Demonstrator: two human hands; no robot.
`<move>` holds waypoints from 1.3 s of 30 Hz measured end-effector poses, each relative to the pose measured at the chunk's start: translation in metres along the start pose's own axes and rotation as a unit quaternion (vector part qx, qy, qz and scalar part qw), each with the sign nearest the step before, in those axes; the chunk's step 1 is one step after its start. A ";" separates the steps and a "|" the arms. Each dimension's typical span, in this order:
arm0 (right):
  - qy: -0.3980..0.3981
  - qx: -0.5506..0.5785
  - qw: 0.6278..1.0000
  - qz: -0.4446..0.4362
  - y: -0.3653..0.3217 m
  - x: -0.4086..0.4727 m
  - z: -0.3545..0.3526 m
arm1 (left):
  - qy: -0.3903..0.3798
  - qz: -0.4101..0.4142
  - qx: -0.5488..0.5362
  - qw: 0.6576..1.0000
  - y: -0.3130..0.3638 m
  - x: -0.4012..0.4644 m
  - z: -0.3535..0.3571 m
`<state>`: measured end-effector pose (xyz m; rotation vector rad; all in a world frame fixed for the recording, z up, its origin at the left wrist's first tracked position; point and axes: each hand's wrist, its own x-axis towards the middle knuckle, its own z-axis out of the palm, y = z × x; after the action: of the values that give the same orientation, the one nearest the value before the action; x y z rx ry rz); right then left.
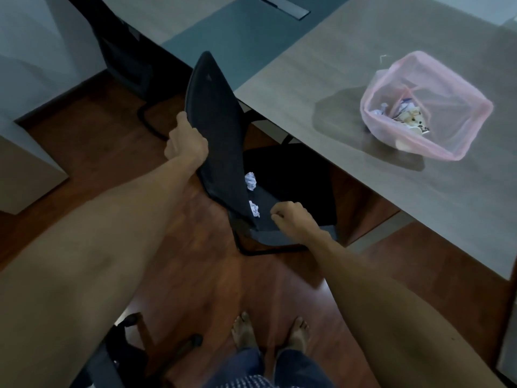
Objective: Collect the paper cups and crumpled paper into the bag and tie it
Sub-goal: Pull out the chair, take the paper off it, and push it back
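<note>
Wood floor; left hand grips chair back.

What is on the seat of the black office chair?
Two crumpled white paper balls lie on the black office chair seat, beside the backrest. The table edge covers the seat's far side.
</note>
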<state>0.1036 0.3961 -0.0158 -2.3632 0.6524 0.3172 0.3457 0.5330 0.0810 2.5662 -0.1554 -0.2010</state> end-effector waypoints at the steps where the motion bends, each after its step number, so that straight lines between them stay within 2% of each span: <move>1: 0.002 0.010 1.000 0.004 -0.003 0.004 0.000 | 0.012 0.010 0.020 1.000 0.001 0.001 0.000; 9: 0.004 0.023 1.000 0.011 0.003 0.036 -0.031 | 0.095 0.141 0.182 0.968 0.018 -0.030 0.027; 13: -0.002 0.020 1.000 0.010 0.020 0.065 -0.054 | 0.044 0.175 0.154 0.972 0.040 -0.039 0.064; 19: -0.036 0.010 0.999 -0.020 0.051 0.113 -0.079 | -0.049 0.077 0.027 0.995 0.051 -0.050 0.127; 25: -0.051 0.001 0.997 -0.059 0.084 0.162 -0.075 | -0.109 0.016 -0.030 0.993 0.033 -0.063 0.192; 33: -0.077 -0.026 0.989 -0.122 0.120 0.244 0.002 | -0.218 -0.126 -0.032 0.967 -0.022 -0.053 0.309; 39: -0.155 -0.101 0.959 -0.216 0.144 0.318 0.084 | -0.210 -0.189 -0.029 0.959 -0.059 -0.040 0.391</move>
<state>0.2915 0.2386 -0.2779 -2.4943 -0.0518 0.5605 0.2414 0.3841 -0.2726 2.4392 0.1873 -0.8819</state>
